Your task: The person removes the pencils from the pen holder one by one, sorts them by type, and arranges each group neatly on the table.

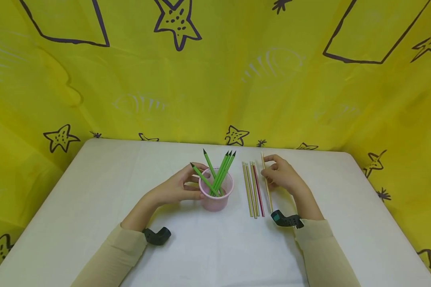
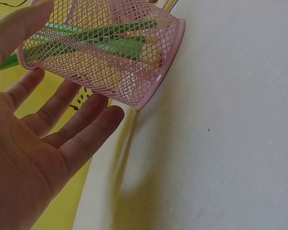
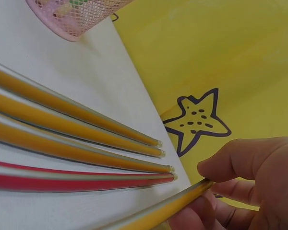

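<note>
My left hand (image 1: 175, 186) holds a pink mesh pen cup (image 1: 215, 205), thumb on one side and fingers on the other. Several green pencils (image 1: 222, 172) stand in the cup, dark points up, leaning different ways. In the left wrist view the cup's mesh wall (image 2: 103, 72) lies between the thumb and the spread fingers. To the right, my right hand (image 1: 283, 175) pinches a thin gold striped stick (image 1: 267, 187) near its far end. Beside it lie several gold sticks (image 3: 67, 106) and one red striped stick (image 3: 81, 182), roughly parallel.
A white table (image 1: 93, 191) carries everything. Behind it and along both sides hangs a yellow cloth (image 1: 208, 87) printed with starfish and fish. Dark wrist cameras (image 1: 158, 236) sit on both wrists, below beige sleeves.
</note>
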`<action>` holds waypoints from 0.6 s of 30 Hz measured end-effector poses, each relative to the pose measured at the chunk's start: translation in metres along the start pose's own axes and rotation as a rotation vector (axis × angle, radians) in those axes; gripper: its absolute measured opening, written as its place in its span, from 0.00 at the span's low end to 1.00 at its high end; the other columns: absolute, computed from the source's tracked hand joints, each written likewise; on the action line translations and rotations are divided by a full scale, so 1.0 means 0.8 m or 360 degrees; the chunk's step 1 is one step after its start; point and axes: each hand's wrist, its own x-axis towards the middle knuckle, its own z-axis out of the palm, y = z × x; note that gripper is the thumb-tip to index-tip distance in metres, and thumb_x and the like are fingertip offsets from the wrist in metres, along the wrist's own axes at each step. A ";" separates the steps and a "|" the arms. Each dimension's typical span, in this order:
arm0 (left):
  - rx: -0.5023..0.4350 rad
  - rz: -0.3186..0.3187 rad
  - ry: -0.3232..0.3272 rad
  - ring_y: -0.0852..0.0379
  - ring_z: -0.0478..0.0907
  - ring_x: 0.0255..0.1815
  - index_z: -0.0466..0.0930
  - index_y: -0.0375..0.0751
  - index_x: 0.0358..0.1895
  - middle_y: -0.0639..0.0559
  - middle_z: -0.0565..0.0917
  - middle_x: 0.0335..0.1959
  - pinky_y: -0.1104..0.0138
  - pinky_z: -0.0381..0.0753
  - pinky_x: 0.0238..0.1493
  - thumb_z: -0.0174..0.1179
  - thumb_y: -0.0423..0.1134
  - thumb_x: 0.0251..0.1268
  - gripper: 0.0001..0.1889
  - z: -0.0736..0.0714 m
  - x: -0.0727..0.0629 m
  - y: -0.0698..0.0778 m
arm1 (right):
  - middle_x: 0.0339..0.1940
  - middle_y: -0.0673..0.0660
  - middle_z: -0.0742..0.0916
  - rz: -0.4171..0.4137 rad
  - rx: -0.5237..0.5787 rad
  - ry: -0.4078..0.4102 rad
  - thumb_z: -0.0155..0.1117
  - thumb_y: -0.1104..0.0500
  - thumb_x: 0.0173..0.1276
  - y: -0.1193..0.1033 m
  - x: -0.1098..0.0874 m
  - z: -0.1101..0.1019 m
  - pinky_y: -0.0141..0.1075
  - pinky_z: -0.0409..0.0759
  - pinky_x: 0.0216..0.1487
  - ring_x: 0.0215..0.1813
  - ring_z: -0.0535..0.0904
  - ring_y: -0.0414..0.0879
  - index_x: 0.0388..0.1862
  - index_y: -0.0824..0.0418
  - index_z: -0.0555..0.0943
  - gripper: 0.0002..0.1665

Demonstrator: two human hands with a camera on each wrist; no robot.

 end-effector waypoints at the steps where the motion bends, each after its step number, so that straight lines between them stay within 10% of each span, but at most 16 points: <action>1: -0.0003 0.0002 0.0000 0.43 0.73 0.65 0.61 0.45 0.69 0.45 0.68 0.69 0.56 0.81 0.61 0.70 0.32 0.60 0.36 0.000 0.000 0.000 | 0.34 0.62 0.82 0.0009 0.0000 -0.0015 0.59 0.63 0.70 0.001 0.001 0.001 0.36 0.85 0.29 0.25 0.78 0.47 0.72 0.66 0.61 0.34; 18: 0.0004 0.0015 -0.0012 0.43 0.73 0.65 0.60 0.44 0.70 0.44 0.68 0.69 0.57 0.81 0.62 0.70 0.34 0.60 0.37 -0.001 0.001 -0.003 | 0.37 0.63 0.81 0.0122 -0.0074 -0.0083 0.63 0.62 0.68 0.009 0.004 0.006 0.35 0.86 0.30 0.25 0.79 0.44 0.73 0.65 0.61 0.37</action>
